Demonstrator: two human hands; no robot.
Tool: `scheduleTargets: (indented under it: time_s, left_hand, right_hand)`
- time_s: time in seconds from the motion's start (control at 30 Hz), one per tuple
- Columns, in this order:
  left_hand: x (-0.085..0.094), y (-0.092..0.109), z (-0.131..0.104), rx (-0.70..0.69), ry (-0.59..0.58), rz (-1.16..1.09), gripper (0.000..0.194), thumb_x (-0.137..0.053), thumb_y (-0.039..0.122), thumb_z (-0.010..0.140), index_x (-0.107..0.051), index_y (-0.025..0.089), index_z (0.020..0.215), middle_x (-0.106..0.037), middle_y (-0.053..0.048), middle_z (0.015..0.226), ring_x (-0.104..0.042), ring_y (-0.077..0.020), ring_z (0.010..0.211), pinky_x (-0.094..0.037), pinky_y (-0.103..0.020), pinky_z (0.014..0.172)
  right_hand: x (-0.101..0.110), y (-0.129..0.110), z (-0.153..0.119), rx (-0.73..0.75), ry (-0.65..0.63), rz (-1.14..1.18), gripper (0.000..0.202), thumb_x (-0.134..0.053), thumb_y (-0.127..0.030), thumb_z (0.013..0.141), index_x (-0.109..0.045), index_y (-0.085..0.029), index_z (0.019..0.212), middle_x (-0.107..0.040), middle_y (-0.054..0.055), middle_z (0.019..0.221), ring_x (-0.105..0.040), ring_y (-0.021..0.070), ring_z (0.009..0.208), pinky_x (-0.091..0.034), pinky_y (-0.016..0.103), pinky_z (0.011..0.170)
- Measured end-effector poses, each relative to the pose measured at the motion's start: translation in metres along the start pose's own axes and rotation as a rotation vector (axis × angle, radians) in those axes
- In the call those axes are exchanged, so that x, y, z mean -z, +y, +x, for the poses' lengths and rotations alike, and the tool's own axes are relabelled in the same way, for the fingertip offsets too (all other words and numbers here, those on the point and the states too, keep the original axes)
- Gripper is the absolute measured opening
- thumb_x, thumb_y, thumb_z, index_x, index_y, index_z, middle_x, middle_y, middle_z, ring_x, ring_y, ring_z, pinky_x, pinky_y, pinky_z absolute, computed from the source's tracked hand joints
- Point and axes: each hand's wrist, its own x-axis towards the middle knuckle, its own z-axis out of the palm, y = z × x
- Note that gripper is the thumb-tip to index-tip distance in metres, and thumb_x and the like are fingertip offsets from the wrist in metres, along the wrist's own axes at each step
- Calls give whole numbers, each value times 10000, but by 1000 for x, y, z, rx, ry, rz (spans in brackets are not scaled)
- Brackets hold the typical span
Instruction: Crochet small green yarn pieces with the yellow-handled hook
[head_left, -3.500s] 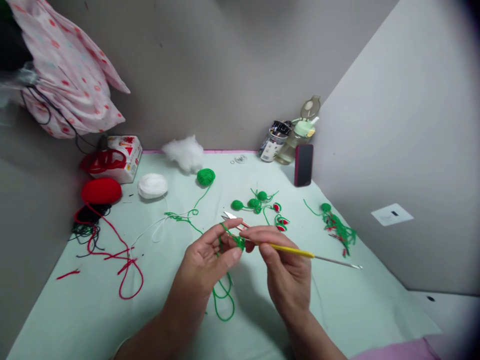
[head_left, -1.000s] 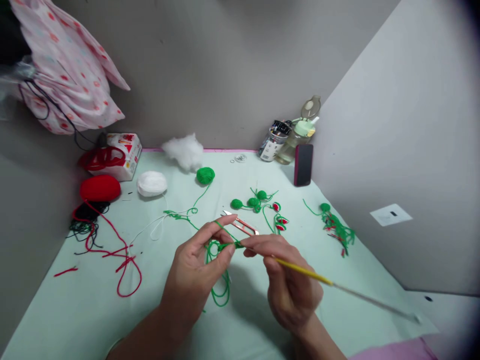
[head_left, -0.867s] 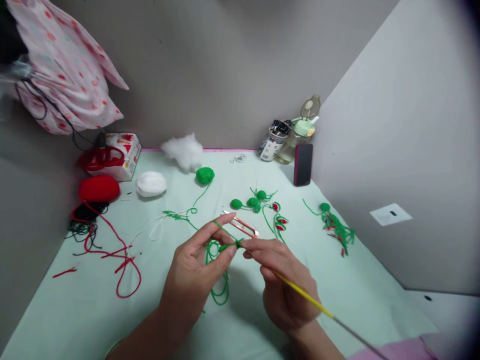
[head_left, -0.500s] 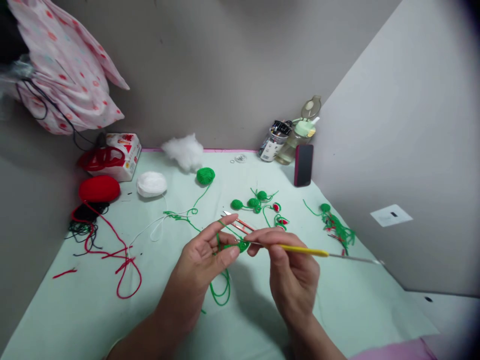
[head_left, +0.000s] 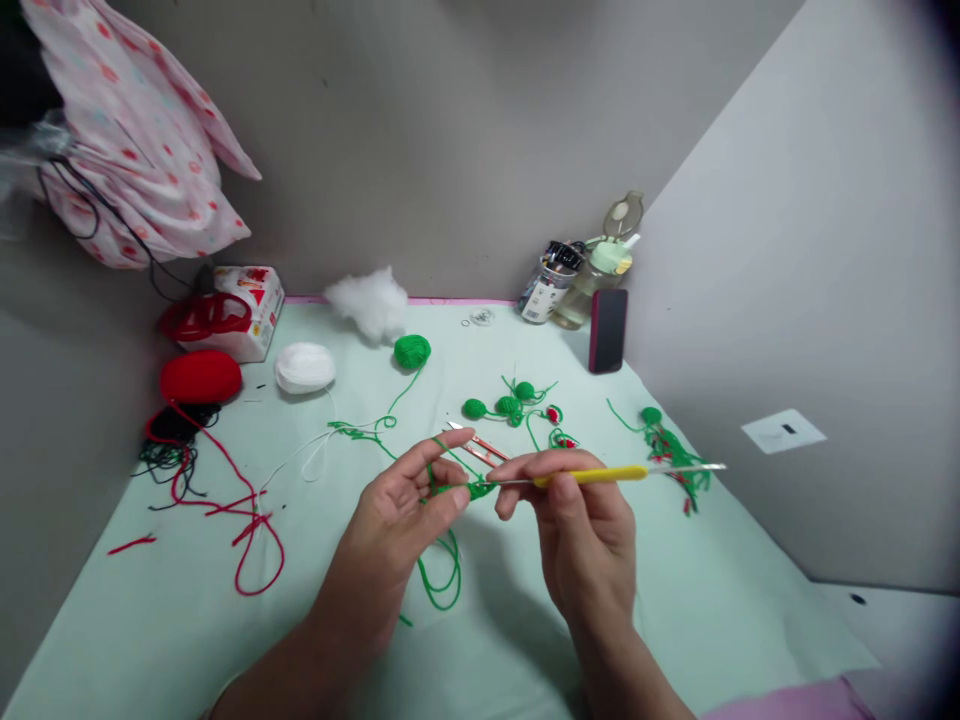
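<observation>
A green crochet piece [head_left: 481, 490] looked small and unfinished.
Above the tabletop [head_left: 315, 640], left fingers [head_left: 444, 512] pinched it and right fingers [head_left: 568, 502] closed around the yellow hook [head_left: 607, 474]; beyond, green balls [head_left: 508, 406] seemed already made.

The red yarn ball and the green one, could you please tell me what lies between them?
In the head view, the white yarn ball lies between the red yarn ball and the green yarn ball.
</observation>
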Motion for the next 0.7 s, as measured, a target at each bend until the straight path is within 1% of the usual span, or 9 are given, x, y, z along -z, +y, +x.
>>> scheduleTargets:
  time_s: [0.07, 0.17, 0.3, 0.37, 0.43, 0.5, 0.57, 0.63, 0.7]
  left_hand:
    - [0, 0, 0, -1, 1, 7, 398, -828, 299, 845, -794, 283, 1242, -629, -6, 921, -561, -201, 915, -422, -333, 867]
    - [0, -1, 0, -28, 7, 24, 408, -823, 303, 849, -790, 278, 1255, -633, -14, 925, -575, -211, 932, -439, -344, 887]
    - [1, -4, 0, -84, 36, 60, 413, -834, 295, 845, -788, 263, 1254, -651, -18, 903, -604, -213, 935, -469, -343, 895]
    - [0, -5, 0, -124, 65, 95, 385, -840, 280, 845, -799, 267, 1228, -650, -7, 882, -605, -199, 920, -473, -329, 897]
    - [-1, -6, 0, -153, 89, 110, 398, -855, 266, 836, -798, 275, 1230, -647, 5, 864, -599, -185, 898, -470, -314, 896]
    - [-2, -6, 0, -105, 58, 44, 479, -874, 273, 821, -772, 284, 1289, -657, 10, 863, -603, -176, 873, -474, -309, 884]
    - [-4, -5, 1, 34, -25, -100, 542, -894, 307, 803, -751, 269, 1324, -687, -3, 887, -621, -176, 871, -485, -315, 883]
    - [-5, -2, 2, 174, -92, -245, 522, -905, 321, 786, -769, 236, 1282, -709, -20, 902, -642, -184, 908, -491, -325, 926]
    - [-4, -1, 3, 210, -93, -310, 438, -903, 305, 785, -802, 212, 1201, -705, -19, 888, -648, -190, 959, -473, -341, 1006]
  right_hand:
    - [0, 0, 2, -27, -17, 52, 208, -591, -334, 1073, -756, -233, 998, -829, 52, 937, -740, 156, 682, -634, 313, 663]
    - [1, 1, 2, -6, -49, 22, 196, -581, -311, 1079, -761, -252, 1030, -828, 46, 973, -747, 155, 726, -632, 318, 705]
    - [3, -1, -2, 143, -83, -188, 211, -556, -247, 1083, -764, -287, 1084, -820, 33, 1001, -738, 168, 780, -622, 354, 768]
    - [5, 0, -5, 248, -136, -340, 257, -536, -194, 1078, -758, -305, 1146, -822, 35, 1017, -759, 191, 856, -623, 378, 812]
    - [7, 3, -9, 361, -203, -525, 314, -574, -147, 1046, -745, -325, 1241, -822, 48, 1066, -775, 216, 936, -632, 383, 823]
    - [8, 6, -12, 459, -238, -699, 438, -663, -96, 982, -723, -358, 1327, -817, 56, 1119, -780, 236, 1000, -644, 381, 831]
    - [8, 9, -14, 515, -242, -785, 556, -731, -61, 925, -705, -394, 1369, -809, 54, 1149, -777, 248, 1034, -652, 382, 842]
    - [8, 9, -14, 507, -213, -754, 518, -715, -85, 944, -711, -391, 1361, -800, 60, 1148, -766, 256, 1042, -650, 405, 850]
    - [7, 7, -11, 426, -122, -599, 368, -629, -135, 1014, -750, -349, 1288, -796, 63, 1077, -749, 242, 970, -634, 411, 812]
